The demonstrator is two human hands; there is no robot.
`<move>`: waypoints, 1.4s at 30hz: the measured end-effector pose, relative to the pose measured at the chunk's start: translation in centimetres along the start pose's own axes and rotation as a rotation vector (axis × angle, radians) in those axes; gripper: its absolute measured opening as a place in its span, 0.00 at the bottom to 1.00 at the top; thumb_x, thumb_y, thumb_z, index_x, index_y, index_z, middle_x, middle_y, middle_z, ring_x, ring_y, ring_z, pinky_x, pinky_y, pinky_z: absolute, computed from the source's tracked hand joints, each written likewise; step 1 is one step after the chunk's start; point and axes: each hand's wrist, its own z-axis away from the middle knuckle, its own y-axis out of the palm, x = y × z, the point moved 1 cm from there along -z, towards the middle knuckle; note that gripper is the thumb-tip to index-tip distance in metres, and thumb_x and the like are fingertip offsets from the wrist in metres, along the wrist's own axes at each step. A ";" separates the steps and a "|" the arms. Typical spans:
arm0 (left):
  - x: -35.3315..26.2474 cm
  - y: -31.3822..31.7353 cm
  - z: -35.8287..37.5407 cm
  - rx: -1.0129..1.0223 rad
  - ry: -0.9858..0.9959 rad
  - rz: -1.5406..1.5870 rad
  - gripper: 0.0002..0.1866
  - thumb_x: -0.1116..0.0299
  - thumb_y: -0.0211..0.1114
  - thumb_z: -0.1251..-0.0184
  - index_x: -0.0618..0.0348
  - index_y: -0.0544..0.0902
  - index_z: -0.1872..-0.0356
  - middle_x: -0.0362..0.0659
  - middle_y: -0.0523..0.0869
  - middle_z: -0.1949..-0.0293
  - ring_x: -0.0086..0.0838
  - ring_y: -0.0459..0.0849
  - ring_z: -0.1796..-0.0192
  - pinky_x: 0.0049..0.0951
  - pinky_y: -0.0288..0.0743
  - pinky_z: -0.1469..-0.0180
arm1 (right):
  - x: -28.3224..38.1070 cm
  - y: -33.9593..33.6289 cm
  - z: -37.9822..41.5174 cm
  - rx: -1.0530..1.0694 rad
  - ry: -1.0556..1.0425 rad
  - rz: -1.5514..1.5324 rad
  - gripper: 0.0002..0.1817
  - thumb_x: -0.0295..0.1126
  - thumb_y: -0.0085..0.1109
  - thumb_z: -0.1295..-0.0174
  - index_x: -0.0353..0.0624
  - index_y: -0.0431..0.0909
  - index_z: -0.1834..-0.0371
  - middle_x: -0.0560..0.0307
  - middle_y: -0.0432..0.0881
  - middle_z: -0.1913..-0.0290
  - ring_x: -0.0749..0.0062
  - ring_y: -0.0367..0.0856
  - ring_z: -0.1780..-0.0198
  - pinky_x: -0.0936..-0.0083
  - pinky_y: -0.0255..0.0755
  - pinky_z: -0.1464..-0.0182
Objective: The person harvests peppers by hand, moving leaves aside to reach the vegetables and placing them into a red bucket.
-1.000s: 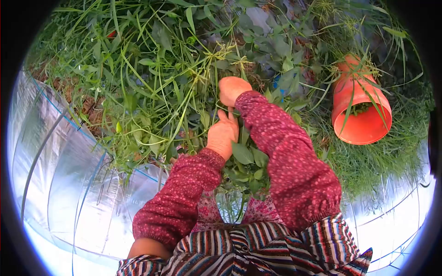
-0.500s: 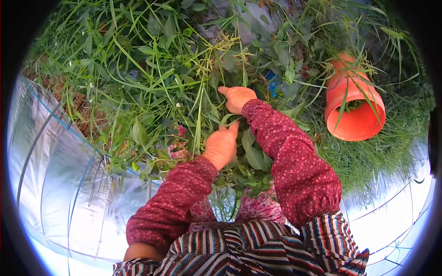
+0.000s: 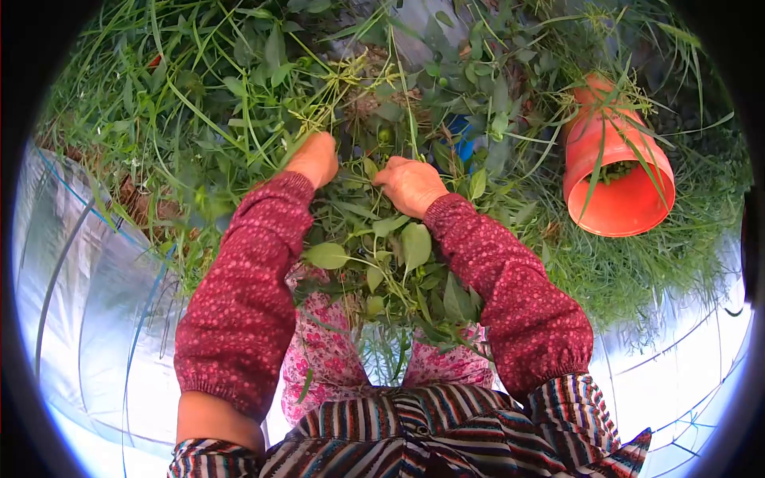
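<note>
My left hand reaches into tall green grass, its back toward me and its fingers hidden among the blades. To its right, my right hand is closed, with fingers curled inward among leafy stems; what they hold is hidden. A small round green fruit hangs among the foliage just beyond and between the hands. Broad-leaved plant stems spread below the hands, close to my legs.
An orange-red bucket lies tilted on the right, its mouth toward me, with small green things inside. A blue object shows through the leaves. Pale plastic sheeting with hoops and cords runs along the left.
My left hand has moved up and left, away from the right hand, into the grass. My right hand has shifted slightly down, and its extended finger is now curled. More broad leaves show below.
</note>
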 end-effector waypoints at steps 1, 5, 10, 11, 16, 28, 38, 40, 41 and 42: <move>0.5 0.7 0.5 -0.041 0.015 0.151 0.11 0.71 0.58 0.40 0.64 0.84 0.60 0.60 0.83 0.61 0.46 0.83 0.55 0.35 0.77 0.52 | 0.1 0.1 0.1 0.001 -0.003 -0.005 0.20 0.23 0.57 0.53 0.53 0.83 0.55 0.52 0.78 0.56 0.57 0.79 0.53 0.64 0.74 0.51; 0.9 3.4 -2.2 -0.120 0.064 0.410 0.12 0.69 0.56 0.37 0.64 0.83 0.60 0.57 0.84 0.65 0.44 0.84 0.62 0.34 0.78 0.60 | 0.4 0.7 0.3 -0.003 0.006 -0.016 0.19 0.23 0.56 0.53 0.52 0.83 0.57 0.53 0.79 0.56 0.58 0.78 0.52 0.65 0.73 0.50; -3.3 1.0 -5.1 0.029 -0.166 0.783 0.16 0.63 0.56 0.37 0.66 0.80 0.57 0.43 0.81 0.73 0.26 0.74 0.84 0.27 0.69 0.83 | -0.3 1.4 0.5 -0.066 -0.066 0.016 0.13 0.28 0.54 0.48 0.51 0.83 0.60 0.56 0.78 0.62 0.59 0.78 0.54 0.65 0.74 0.54; -3.8 1.0 -5.8 0.097 -0.211 0.698 0.15 0.62 0.56 0.37 0.65 0.79 0.59 0.42 0.81 0.73 0.26 0.73 0.84 0.27 0.68 0.83 | -0.3 1.4 0.4 -0.064 -0.069 0.021 0.13 0.28 0.54 0.48 0.51 0.83 0.60 0.56 0.78 0.62 0.59 0.78 0.54 0.65 0.74 0.54; -5.5 2.9 -6.5 0.155 -0.197 0.803 0.17 0.56 0.59 0.39 0.63 0.79 0.65 0.44 0.81 0.76 0.30 0.78 0.81 0.32 0.73 0.78 | 0.2 1.8 0.4 -0.136 -0.061 -0.024 0.12 0.28 0.56 0.49 0.49 0.81 0.61 0.55 0.76 0.65 0.58 0.78 0.57 0.64 0.74 0.55; -7.7 1.1 7.3 -0.671 0.313 0.235 0.12 0.72 0.64 0.46 0.57 0.74 0.61 0.46 0.77 0.65 0.44 0.80 0.67 0.39 0.75 0.68 | 0.2 1.8 -0.3 -0.312 -0.035 -1.132 0.17 0.22 0.55 0.42 0.46 0.73 0.49 0.57 0.81 0.52 0.72 0.78 0.49 0.71 0.71 0.48; -9.0 -0.3 10.5 -0.744 0.410 0.170 0.09 0.70 0.65 0.48 0.55 0.74 0.68 0.46 0.76 0.70 0.41 0.80 0.72 0.36 0.76 0.70 | -0.1 1.3 0.0 -0.257 0.057 -1.526 0.05 0.29 0.64 0.46 0.44 0.78 0.69 0.63 0.75 0.71 0.71 0.77 0.65 0.72 0.72 0.60; -8.1 -1.1 9.0 -0.697 0.382 0.387 0.08 0.68 0.63 0.46 0.58 0.74 0.70 0.48 0.77 0.71 0.44 0.79 0.71 0.39 0.76 0.67 | 0.1 1.4 0.1 -0.132 0.277 -2.055 0.07 0.31 0.64 0.48 0.43 0.77 0.71 0.60 0.76 0.71 0.67 0.78 0.67 0.70 0.72 0.62; -6.5 -1.6 7.6 -0.661 0.278 0.406 0.10 0.65 0.61 0.44 0.60 0.74 0.70 0.50 0.77 0.72 0.48 0.79 0.69 0.41 0.75 0.64 | 0.0 1.1 0.4 -0.292 0.117 -1.305 0.07 0.32 0.63 0.48 0.43 0.77 0.70 0.58 0.76 0.71 0.62 0.78 0.66 0.68 0.72 0.62; -4.9 -2.3 6.8 -0.577 0.194 0.312 0.11 0.63 0.61 0.44 0.61 0.75 0.68 0.51 0.78 0.71 0.49 0.80 0.67 0.42 0.75 0.64 | 0.3 0.9 0.7 -0.397 -0.028 -0.546 0.07 0.33 0.62 0.48 0.42 0.77 0.70 0.55 0.76 0.70 0.57 0.78 0.66 0.66 0.72 0.63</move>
